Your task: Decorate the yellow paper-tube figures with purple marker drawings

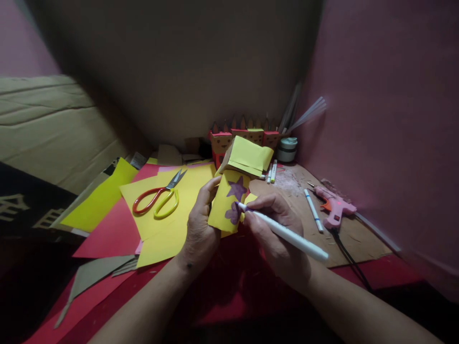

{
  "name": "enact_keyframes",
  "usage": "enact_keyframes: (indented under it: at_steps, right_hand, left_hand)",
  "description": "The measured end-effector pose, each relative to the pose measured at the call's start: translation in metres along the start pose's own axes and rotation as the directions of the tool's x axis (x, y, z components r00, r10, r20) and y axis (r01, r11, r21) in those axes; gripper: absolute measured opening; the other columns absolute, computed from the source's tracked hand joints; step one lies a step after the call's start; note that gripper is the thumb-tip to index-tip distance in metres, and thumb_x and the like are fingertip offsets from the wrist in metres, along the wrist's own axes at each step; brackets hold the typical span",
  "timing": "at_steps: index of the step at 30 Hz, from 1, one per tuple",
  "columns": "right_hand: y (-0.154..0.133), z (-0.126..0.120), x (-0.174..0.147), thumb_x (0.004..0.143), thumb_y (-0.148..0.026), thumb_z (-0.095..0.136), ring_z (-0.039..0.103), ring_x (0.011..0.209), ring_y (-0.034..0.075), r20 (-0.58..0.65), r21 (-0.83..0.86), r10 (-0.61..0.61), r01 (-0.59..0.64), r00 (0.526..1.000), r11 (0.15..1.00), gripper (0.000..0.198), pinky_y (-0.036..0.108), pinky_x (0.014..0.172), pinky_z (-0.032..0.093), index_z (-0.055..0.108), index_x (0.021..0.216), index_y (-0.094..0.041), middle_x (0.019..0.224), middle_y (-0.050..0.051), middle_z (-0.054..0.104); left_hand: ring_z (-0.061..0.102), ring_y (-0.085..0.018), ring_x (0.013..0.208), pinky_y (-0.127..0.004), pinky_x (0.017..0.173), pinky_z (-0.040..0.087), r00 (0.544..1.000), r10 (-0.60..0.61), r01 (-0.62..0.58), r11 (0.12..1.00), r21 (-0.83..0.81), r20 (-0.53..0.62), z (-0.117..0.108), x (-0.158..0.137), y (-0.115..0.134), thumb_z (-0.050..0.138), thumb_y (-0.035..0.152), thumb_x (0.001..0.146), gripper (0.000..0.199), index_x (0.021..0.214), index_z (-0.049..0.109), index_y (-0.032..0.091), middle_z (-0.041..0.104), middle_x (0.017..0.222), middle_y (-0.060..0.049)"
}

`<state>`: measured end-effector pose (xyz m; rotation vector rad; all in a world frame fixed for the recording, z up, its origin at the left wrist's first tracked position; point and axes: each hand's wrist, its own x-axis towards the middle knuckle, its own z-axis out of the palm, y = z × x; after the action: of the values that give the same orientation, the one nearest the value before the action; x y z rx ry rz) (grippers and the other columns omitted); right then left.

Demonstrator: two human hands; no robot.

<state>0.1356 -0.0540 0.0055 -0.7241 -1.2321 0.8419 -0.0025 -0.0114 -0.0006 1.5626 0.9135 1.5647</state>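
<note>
My left hand (pixel 202 220) grips a curved yellow paper piece (pixel 219 210) by its left side, its fingers partly hidden behind it. A purple star and a second purple shape below it are coloured on the yellow face. Between the fingers of my right hand (pixel 278 229) is a white marker (pixel 290 236), its purple tip touching the lower shape. Just behind stands a cardboard piece topped with light yellow-green paper (pixel 249 155). Scissors (pixel 161 196) with one red and one yellow handle lie on yellow paper sheets (pixel 168 239) left of my hands.
To the right, a pink glue gun (pixel 339 208) with a black cord and a blue-banded marker (pixel 313 210) lie on a cardboard sheet (pixel 344 248). Decorated cardboard boxes (pixel 222 141) and a lidded jar (pixel 287 149) stand behind. Red paper (pixel 111 234) and cardboard scraps (pixel 96 277) lie left.
</note>
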Motion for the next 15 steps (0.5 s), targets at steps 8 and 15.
enact_keyframes:
  at_steps: [8,15]
  right_hand:
    - [0.0005,-0.0026,-0.0007,0.089,-0.021,0.066,0.053,0.057,0.012,0.012,-0.019,-0.010,0.010,1.000,1.000,0.006,0.025,0.051,0.045,0.062,0.092,-0.025,0.069,-0.004,0.059]
    - [-0.0002,-0.0038,-0.0005,0.089,-0.021,0.065,0.054,0.059,0.013,0.012,-0.019,-0.017,0.017,1.000,1.000,0.006,0.026,0.052,0.045,0.062,0.091,-0.025,0.070,-0.003,0.059]
  left_hand:
    - [0.070,-0.025,0.112,-0.037,0.091,0.061,1.000,0.018,-0.018,1.000,0.022,0.009,-0.0009,0.0008,0.0006,0.079,0.033,0.083,0.053,0.132,0.059,0.026,0.069,0.133,-0.010]
    - [0.070,-0.025,0.111,-0.038,0.093,0.061,1.000,0.000,-0.001,1.000,0.013,0.014,-0.0002,0.0008,0.0046,0.079,0.033,0.083,0.053,0.132,0.059,0.025,0.069,0.132,-0.009]
